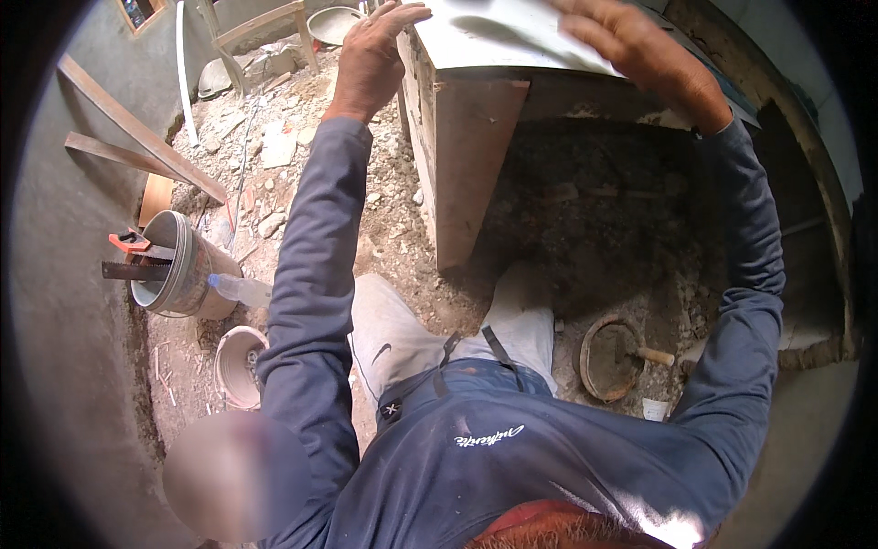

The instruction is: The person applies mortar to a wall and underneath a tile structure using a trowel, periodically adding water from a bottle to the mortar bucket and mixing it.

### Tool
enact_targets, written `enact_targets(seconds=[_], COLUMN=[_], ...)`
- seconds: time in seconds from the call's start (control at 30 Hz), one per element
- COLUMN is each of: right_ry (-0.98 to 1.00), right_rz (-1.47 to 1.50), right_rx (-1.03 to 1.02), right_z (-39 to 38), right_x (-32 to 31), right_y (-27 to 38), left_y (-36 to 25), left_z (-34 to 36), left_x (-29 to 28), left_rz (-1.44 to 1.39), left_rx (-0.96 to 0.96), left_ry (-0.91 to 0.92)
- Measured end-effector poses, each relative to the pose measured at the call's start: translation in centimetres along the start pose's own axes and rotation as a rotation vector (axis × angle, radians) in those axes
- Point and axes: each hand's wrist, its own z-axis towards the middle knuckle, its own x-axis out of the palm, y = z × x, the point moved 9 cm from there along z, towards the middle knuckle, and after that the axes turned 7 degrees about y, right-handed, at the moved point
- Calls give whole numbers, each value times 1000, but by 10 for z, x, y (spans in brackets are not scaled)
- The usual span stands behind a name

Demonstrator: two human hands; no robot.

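Head view, sole view. Landmark: the white-topped counter (pixel 521 48), ahead of the person, its upper part cut off by the border. It is the workpiece.

Left hand (pixel 373 55): at the counter's left edge, near the front corner, fingers extended toward the top; nothing seen in the grasp. Contact with the edge: cannot tell. Right hand (pixel 631 41): above the counter's right part, blurred, fingers spread out flat rather than curled; no object visible in it. Fingertips run to the border, so touch is undetermined.

Below the counter's front corner, an upright panel (pixel 474 165) reaches down to the rubble floor. Left of the counter, a bucket (pixel 208 261) holds a saw with an orange handle (pixel 129 242); a plastic bottle (pixel 241 290) lies just beside it. Nearer the person than the counter, on the right, sits a round pan (pixel 611 364) with a wooden handle (pixel 656 356) at its side.

Judgement: step in hand appears to be positioning or smoothing by hand at the counter top. Next move probably calls for both palms level on that surface, with even pressure and care at the corner.
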Motion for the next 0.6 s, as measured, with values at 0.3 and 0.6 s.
enact_targets(seconds=[0.3,0.6], right_ry=[-94,-67], right_rz=[91,61], right_rx=[39,-90], right_z=[-14,-6], right_x=[-6,9], right_y=[22,12], left_y=[8,16], left_z=[-7,-16], left_x=[1,1], left_rz=[-27,109], left_rx=[-60,-22], left_ry=[-13,-24])
